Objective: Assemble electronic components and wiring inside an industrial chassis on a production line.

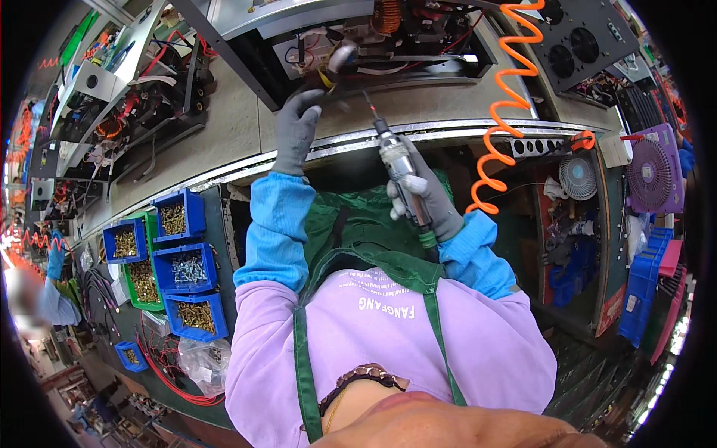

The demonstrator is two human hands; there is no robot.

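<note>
In a grey glove, my right hand point(435, 190) is wrapped round a screwdriver of the powered, pen-shaped kind point(390, 145), silver and black, its thin bit pointing up and away toward an open metal unit point(272, 82). My left hand point(293, 134), also gloved, is at the near edge of this unit, thumb and index finger apart, with nothing visible between them. Just beyond its fingertips are a blurred yellow piece point(326, 79) and a white one point(342, 56), too smeared to name. Inside the unit sit a copper coil point(386, 16) and wiring.
Blue bins point(184, 269) and green bins point(143, 284) of screws stand at my left. An orange coiled hose point(502, 112) hangs at the right, near a power strip point(536, 147) and a purple fan point(650, 173). Another open unit point(123, 104) stands far left; a person's blue sleeve point(56, 257) shows beyond the bins.
</note>
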